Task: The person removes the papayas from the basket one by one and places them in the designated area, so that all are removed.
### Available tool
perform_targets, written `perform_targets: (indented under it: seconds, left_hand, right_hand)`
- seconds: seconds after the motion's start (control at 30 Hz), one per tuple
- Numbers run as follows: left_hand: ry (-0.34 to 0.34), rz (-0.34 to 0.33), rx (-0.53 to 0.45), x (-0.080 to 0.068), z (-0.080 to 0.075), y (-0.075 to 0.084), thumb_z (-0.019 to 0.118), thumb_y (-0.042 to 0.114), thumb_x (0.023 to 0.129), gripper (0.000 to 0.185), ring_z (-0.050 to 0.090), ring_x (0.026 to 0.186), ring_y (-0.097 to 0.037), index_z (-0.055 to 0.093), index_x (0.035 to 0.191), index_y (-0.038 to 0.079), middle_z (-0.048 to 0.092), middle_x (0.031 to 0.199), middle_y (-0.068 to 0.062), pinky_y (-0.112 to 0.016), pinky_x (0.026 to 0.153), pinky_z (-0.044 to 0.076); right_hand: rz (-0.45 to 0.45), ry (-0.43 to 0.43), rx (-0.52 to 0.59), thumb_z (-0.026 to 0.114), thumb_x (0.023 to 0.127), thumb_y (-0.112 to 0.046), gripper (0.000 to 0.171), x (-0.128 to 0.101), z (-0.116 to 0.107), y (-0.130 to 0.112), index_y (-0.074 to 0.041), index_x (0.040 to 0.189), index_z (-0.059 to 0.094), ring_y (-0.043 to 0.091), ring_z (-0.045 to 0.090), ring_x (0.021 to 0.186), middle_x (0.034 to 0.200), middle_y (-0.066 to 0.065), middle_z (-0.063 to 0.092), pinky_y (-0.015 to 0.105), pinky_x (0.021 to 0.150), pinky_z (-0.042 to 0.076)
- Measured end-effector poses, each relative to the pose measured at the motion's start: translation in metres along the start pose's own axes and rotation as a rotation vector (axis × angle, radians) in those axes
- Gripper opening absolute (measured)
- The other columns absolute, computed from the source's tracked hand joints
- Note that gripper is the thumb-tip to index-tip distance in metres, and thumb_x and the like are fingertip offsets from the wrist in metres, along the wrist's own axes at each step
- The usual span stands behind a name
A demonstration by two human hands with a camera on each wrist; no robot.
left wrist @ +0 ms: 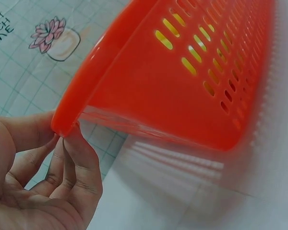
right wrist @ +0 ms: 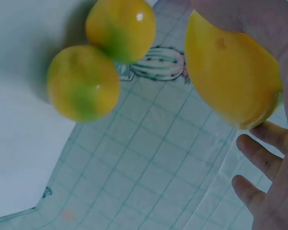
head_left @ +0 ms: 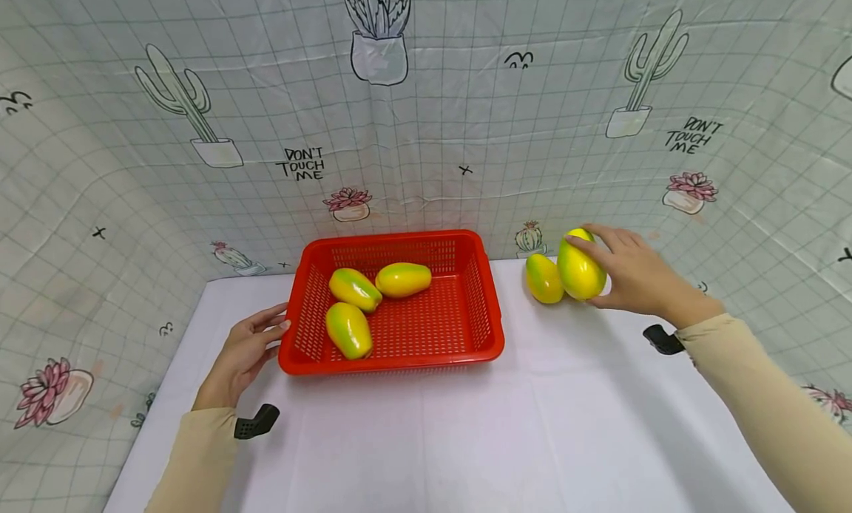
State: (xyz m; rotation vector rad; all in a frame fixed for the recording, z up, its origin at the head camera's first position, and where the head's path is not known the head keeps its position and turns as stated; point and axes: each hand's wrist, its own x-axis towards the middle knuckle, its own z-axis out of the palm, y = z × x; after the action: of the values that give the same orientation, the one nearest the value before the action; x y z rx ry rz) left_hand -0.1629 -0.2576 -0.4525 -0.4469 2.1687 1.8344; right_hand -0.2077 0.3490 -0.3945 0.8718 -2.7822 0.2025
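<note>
Fruit (head_left: 577,270) in right hand (head_left: 632,273); left hand (head_left: 248,347) on basket (head_left: 393,364)

Right hand: thumb and fingers spread to the fruit's width, gripping it, right of the basket. Left hand: thumb and fingertips drawn together, pinching the rim at the basket's left side. Right wrist view: 2 loose fruits (right wrist: 83,82) on the worktop (head_left: 413,439), apart from the held 1. Basket contents: 3 yellow-green fruits (head_left: 349,330), left and middle.

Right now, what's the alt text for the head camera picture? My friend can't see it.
A person's right hand grips a yellow-green fruit, with a second fruit just to its left in the picture. The left hand pinches a red basket holding three similar fruits on a white table.
</note>
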Motion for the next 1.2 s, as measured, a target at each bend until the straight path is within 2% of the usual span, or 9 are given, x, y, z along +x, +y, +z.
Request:
perform_targets:
  seconds: [0.2,0.4,0.63,0.87,1.0,1.2]
  left_hand:
    - [0.002,-0.004,0.0,0.0,0.0,-0.001,0.057,0.017,0.11,0.063,0.059,0.096,-0.003,0.031,0.167,0.007,0.041,0.155,-0.017,-0.018,0.079,0.056]
    - [0.005,-0.002,0.003,-0.001,0.0,-0.002,0.057,0.018,0.11,0.062,0.059,0.097,-0.003,0.031,0.167,0.007,0.041,0.155,-0.017,-0.018,0.079,0.056]
    - [0.004,0.0,-0.009,-0.001,-0.001,-0.003,0.057,0.016,0.11,0.062,0.059,0.096,-0.003,0.032,0.166,0.006,0.043,0.152,-0.015,-0.018,0.079,0.056]
    - [0.008,-0.004,0.0,-0.001,0.0,-0.001,0.057,0.016,0.11,0.062,0.058,0.098,-0.004,0.032,0.166,0.008,0.041,0.154,-0.016,-0.018,0.079,0.055]
    - [0.007,0.0,0.003,-0.002,0.002,0.0,0.057,0.017,0.11,0.062,0.057,0.101,-0.005,0.032,0.166,0.008,0.039,0.158,-0.018,-0.017,0.081,0.056]
    - [0.009,0.003,0.007,-0.001,0.002,0.001,0.056,0.017,0.111,0.06,0.057,0.103,-0.006,0.033,0.166,0.008,0.041,0.154,-0.016,-0.017,0.082,0.056]
  right_hand:
    - [0.042,-0.005,0.026,0.101,0.064,-0.017,0.103,-0.014,0.001,0.02,-0.011,0.152,0.049,0.059,0.045,0.132,0.154,0.03,0.041,0.076,0.107,0.033]
    - [0.091,0.003,0.017,0.103,0.061,-0.016,0.105,-0.026,0.001,0.039,-0.01,0.151,0.049,0.06,0.047,0.128,0.151,0.031,0.042,0.078,0.106,0.034]
    - [0.125,-0.01,0.003,0.103,0.06,-0.015,0.107,-0.039,0.004,0.06,-0.006,0.151,0.047,0.06,0.05,0.123,0.151,0.034,0.041,0.078,0.102,0.04]
    - [0.174,-0.077,0.019,0.101,0.065,-0.015,0.104,-0.044,0.009,0.075,-0.004,0.152,0.045,0.061,0.047,0.126,0.151,0.035,0.039,0.08,0.102,0.038]
    - [0.186,-0.117,0.021,0.1,0.067,-0.017,0.103,-0.045,0.014,0.084,-0.003,0.152,0.044,0.062,0.047,0.125,0.151,0.036,0.038,0.08,0.101,0.038]
    - [0.186,-0.159,0.033,0.099,0.068,-0.016,0.102,-0.043,0.024,0.093,-0.003,0.153,0.043,0.061,0.048,0.121,0.15,0.034,0.038,0.08,0.097,0.041]
